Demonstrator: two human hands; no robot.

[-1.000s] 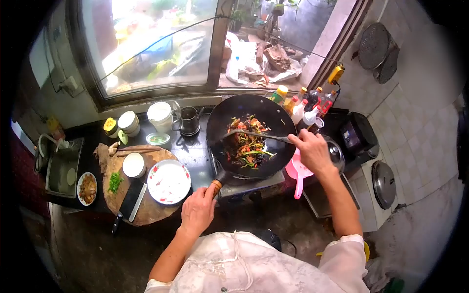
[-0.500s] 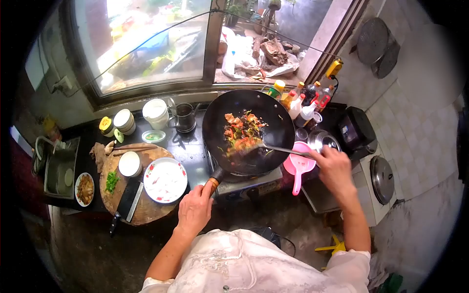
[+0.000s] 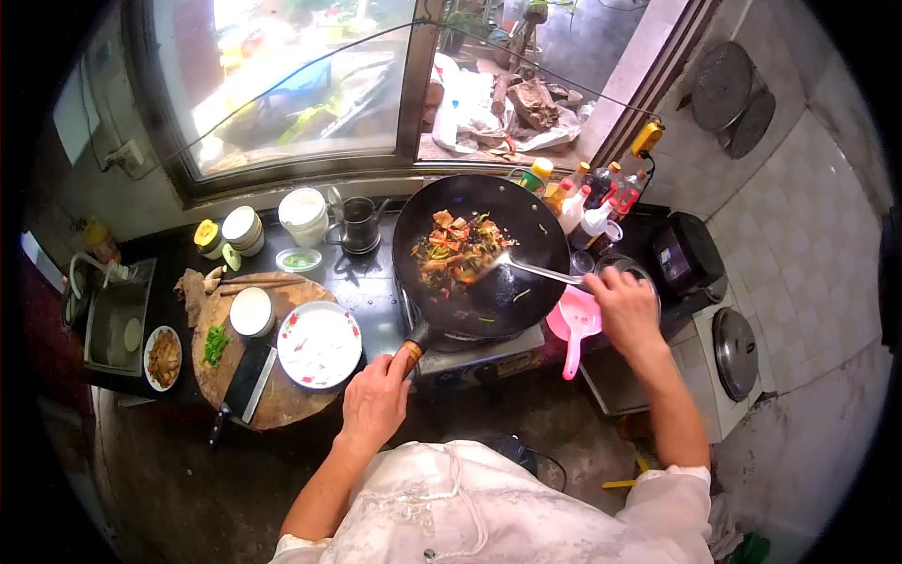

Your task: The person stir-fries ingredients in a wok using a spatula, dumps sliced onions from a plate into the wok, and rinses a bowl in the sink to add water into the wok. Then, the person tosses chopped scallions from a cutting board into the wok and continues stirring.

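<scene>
A black wok sits on the gas stove. My left hand is closed around its wooden handle. Chopped food in orange, red, green and dark pieces lies in the middle of the wok. My right hand grips the handle of a metal spatula over the right rim. The spatula's head is at the right side of the food and slightly blurred. Just below that hand is a pink plastic ladle, apart from my fingers.
Left of the stove are a floral plate with pale pieces and a round chopping board bearing a cleaver, chopped greens and a white bowl. Sauce bottles crowd behind the wok's right side. A kettle-like metal jug stands behind left.
My right hand and the spatula have moved up and slightly left. The food is shifted and heaped differently, farther from the near side. My left hand stays on the wok handle.
</scene>
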